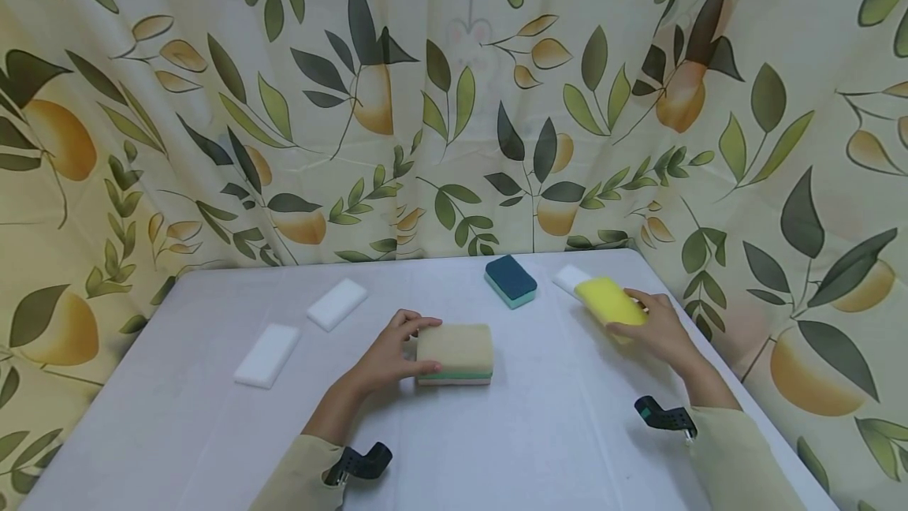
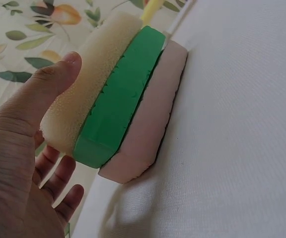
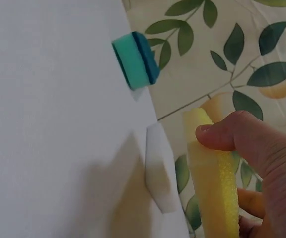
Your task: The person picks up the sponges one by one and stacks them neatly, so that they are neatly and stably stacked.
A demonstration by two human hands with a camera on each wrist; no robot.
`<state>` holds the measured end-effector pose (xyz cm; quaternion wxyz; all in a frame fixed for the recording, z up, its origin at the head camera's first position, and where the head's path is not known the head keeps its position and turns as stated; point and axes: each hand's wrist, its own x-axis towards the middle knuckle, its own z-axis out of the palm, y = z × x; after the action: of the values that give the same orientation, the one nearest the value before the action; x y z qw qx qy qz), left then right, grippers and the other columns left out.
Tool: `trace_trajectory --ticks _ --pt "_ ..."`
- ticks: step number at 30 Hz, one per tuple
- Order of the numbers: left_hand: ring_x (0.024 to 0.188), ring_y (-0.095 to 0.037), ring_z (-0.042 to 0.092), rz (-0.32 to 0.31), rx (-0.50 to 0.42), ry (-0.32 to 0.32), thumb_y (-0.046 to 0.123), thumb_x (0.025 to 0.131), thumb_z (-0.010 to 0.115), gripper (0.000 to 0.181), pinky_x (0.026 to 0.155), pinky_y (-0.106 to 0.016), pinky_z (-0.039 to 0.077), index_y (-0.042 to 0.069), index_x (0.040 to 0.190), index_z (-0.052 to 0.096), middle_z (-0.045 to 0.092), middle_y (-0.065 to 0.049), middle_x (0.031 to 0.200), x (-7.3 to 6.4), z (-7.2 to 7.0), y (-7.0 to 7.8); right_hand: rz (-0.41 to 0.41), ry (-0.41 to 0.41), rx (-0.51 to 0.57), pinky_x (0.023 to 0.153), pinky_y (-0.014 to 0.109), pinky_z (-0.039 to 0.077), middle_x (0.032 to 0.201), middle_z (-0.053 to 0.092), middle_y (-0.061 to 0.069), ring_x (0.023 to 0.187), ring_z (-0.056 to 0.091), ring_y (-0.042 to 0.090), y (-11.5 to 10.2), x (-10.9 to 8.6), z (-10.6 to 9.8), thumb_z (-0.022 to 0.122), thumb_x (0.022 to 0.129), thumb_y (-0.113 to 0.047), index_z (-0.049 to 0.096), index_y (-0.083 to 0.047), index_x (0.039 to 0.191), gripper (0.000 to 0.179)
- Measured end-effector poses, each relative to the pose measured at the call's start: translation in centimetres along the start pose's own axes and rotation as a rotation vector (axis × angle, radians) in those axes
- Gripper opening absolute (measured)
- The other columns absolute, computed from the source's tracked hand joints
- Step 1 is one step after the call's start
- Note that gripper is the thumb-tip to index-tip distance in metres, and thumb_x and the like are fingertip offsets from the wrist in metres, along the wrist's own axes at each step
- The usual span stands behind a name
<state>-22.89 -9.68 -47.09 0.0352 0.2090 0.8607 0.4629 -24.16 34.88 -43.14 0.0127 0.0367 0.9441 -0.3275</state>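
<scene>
Left grip (image 1: 385,355) holds the beige sponge (image 1: 459,349), right grip (image 1: 661,330) the yellow sponge (image 1: 608,300); a left tug could skew the pink piece (image 2: 147,114) beneath.

Curtained-off tabletop recording spot, home or lab unclear: cream fabric curtain with green-leaf, orange-fruit print (image 1: 454,152) along left, far and right sides; white cloth-covered rectangular table (image 1: 539,440); black angular wrist-worn devices (image 1: 369,463) near.

Muted light, soft-edged shadows (image 3: 130,198)

Curtain (image 1: 440,6) printed with leaves and fruit, white tabletop (image 1: 546,432)
</scene>
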Motion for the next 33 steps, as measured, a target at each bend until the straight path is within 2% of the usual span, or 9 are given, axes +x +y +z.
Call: trace_trajectory --ticks 10,21,33 --pt "0.11 -0.022 0.047 -0.012 -0.002 -0.007 0.037 0.073 0.087 0.067 0.093 -0.045 0.041 0.024 0.133 0.061 0.046 -0.002 0.121 0.0 0.0 0.0 -0.077 -0.016 0.013 0.094 0.061 0.04 0.133 0.033 0.031 0.118 0.04 0.046 -3.4 0.3 0.5 0.078 0.082 -0.039 0.032 0.002 0.15 0.092" --pt "0.11 -0.022 0.047 -0.002 0.002 -0.007 0.036 0.073 0.087 0.066 0.093 -0.044 0.041 0.024 0.133 0.061 0.046 -0.002 0.119 0.0 -0.1 -0.1 -0.15 -0.02 0.004 0.096 0.062 0.04 0.134 0.038 0.026 0.118 0.04 0.042 -7.0 -0.1 2.3 0.08 0.08 -0.033 0.039 -0.002 0.148 0.085" --pt "0.109 -0.02 0.046 0.002 0.001 -0.003 0.037 0.073 0.087 0.067 0.093 -0.043 0.04 0.024 0.133 0.061 0.045 -0.001 0.119 0.0 0.0 -0.1 -0.187 -0.124 0.047 0.098 0.06 0.04 0.134 0.04 0.021 0.121 0.04 0.04 -10.0 -0.3 3.9 0.08 0.08 -0.034 0.039 -0.009 0.149 0.084"
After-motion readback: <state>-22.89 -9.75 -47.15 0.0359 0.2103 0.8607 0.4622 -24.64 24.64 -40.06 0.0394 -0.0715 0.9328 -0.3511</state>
